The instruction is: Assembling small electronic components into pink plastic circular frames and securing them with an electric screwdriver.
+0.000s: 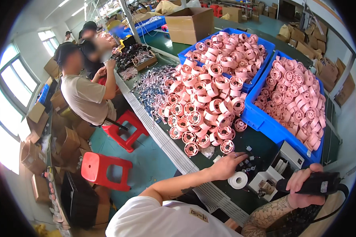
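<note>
My right hand (303, 189) is wrapped around a black corded power tool (314, 185), which lies roughly level at the right; its cable bends down at the far end. My left hand (225, 165) reaches over the green worktop with fingers stretched toward small dark parts (250, 162). I see nothing held in it, though its fingertips are close to those parts. Beside it is a white ring-shaped spool or roll (237, 180). A small white-and-metal bench device (265, 183) stands between the spool and the tool. Just beyond my left hand begins a heap of pink round housings (201, 106).
Two blue bins (251, 114) of pink parts stand at the right. Wired components (154, 89) lie left of the heap. A cardboard box (190, 25) stands farther back. Red stools (103, 170) are on the floor at left, where co-workers (85, 94) sit along the bench.
</note>
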Demonstrator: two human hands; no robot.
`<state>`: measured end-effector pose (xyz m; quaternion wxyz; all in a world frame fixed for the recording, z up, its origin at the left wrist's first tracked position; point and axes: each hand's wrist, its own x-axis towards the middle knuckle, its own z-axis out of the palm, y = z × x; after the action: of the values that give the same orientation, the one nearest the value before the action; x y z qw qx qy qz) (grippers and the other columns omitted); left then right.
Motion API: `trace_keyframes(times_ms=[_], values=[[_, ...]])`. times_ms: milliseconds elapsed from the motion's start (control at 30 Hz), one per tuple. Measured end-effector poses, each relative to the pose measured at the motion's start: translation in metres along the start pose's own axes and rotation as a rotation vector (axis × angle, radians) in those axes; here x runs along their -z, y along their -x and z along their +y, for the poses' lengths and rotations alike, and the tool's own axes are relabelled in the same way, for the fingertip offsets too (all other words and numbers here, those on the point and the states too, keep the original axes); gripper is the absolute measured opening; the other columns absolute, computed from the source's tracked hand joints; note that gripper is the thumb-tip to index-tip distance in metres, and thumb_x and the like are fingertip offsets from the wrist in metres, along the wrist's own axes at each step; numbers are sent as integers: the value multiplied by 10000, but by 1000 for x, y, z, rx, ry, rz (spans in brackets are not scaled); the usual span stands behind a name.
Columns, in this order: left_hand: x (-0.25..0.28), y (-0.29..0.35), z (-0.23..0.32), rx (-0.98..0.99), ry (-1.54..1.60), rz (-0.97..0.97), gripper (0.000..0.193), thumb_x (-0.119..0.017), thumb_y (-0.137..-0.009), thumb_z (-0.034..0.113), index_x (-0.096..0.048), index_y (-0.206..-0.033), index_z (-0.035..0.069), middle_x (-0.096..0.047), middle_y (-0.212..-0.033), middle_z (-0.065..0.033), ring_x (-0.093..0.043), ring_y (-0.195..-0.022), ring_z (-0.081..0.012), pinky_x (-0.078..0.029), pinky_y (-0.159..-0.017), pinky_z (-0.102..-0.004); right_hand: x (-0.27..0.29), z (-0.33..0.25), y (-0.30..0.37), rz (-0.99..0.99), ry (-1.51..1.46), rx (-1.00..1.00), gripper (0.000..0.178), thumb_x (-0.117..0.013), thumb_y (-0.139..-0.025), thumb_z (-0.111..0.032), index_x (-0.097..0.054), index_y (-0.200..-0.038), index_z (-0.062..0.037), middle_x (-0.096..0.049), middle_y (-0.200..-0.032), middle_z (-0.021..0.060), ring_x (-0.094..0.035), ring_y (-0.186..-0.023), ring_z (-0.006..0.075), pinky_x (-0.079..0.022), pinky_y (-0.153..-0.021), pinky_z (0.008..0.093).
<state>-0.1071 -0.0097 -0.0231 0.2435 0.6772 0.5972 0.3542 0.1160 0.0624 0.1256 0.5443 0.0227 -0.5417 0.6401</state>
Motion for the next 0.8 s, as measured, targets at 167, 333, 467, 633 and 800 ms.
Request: trace_keyframes(times_ms=[167, 333, 467, 633, 800], values=[[2, 0, -4, -113, -56, -74, 539, -598, -741, 26, -476, -1266, 13, -516, -1252, -177, -528, -1104, -338, -469, -915, -398, 4, 5, -3, 37, 5, 3, 842, -651, -740, -599, -373, -1241, 18, -468, -589, 34, -446, -426, 139, -410, -391, 265], [33, -19, 12, -113, -41, -251, 405, -589, -756, 53, -548, -1155, -7, -573, -1147, -198, -551, -1058, -347, -470, -884, -408, 10, 1, -4, 81, 7, -15, 905, -682, -699, -630, -370, -1250, 17, -477, -594, 34, -463, -443, 139, -417, -398, 268], [66, -75, 46, -257, -49, -118, 274, -550, -776, 35, -605, -1043, 3, -618, -981, -183, -594, -916, -353, -484, -813, -419, 14, -1, -3, 57, 2, -21, 906, -683, -702, -623, -366, -1257, 19, -485, -597, 39, -474, -449, 144, -424, -402, 271], [53, -215, 46, -244, -265, 252, 332, -592, -757, 139, -582, -1060, 3, -605, -1027, -197, -569, -1000, -353, -481, -838, -410, 11, 1, -6, 31, 13, 9, 920, -680, -699, -634, -365, -1257, 27, -490, -599, 46, -478, -455, 147, -422, -394, 268], [14, -293, 27, 120, -728, -547, 637, -677, -700, 533, -636, -1126, 61, -624, -1152, -130, -582, -1081, -281, -460, -901, -426, 7, 2, -5, 78, 6, -1, 915, -679, -699, -634, -374, -1247, 33, -488, -598, 46, -463, -446, 144, -418, -390, 264]])
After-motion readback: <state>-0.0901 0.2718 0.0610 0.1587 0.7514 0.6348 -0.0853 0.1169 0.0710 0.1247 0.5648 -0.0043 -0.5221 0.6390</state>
